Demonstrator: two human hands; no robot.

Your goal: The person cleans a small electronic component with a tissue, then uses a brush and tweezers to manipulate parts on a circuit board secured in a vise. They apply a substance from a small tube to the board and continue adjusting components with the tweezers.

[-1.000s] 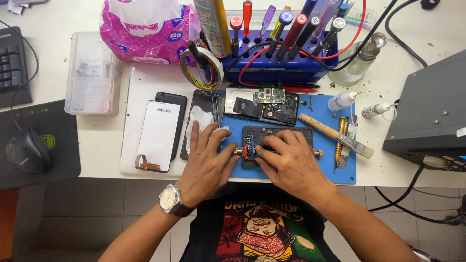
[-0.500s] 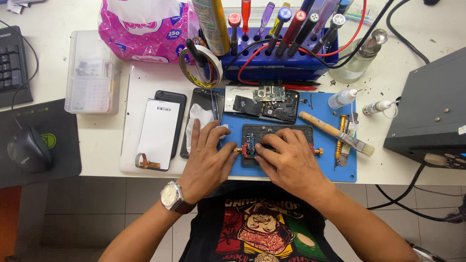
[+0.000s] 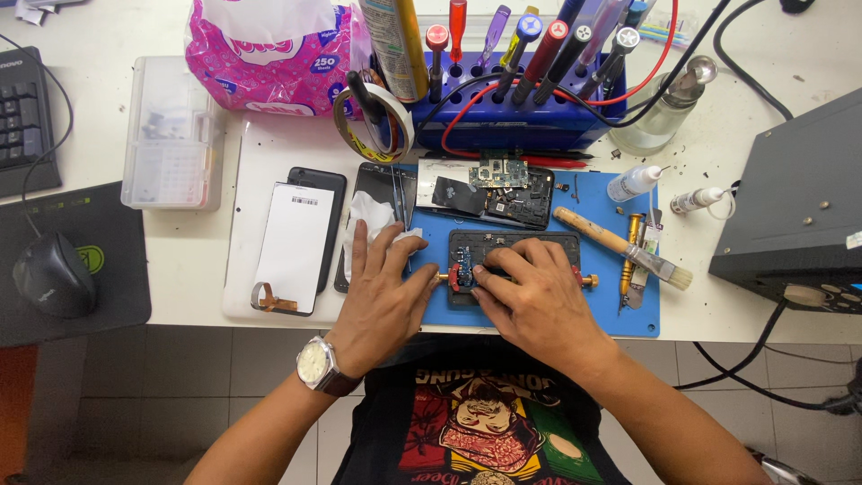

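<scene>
Pressing down on an opened phone body (image 3: 516, 247) clamped in a small holder on the blue work mat (image 3: 611, 305), the right hand (image 3: 539, 301) has its fingers (image 3: 494, 269) curled close together, tips on the phone's lower inner parts; whether they pinch a tool cannot be told. The left hand (image 3: 386, 296) lies flat just beside them, its fingers (image 3: 382, 247) slightly spread, tips resting on a white tissue (image 3: 368, 216) and the mat's left edge, thumb reaching toward the holder's brass knob (image 3: 440, 278). Beyond the fingertips lies a second stripped phone with its circuit board (image 3: 489, 189); to the right of the right hand's fingers lie a brush (image 3: 620, 247) and 2 small dropper bottles (image 3: 633, 182). Left of the left hand's fingers sits a white screen panel (image 3: 292, 247). Compared with the picture 0.5 s earlier, both hands keep nearly the same place and pose; the left hand's fingers seem a touch farther onto the tissue.
</scene>
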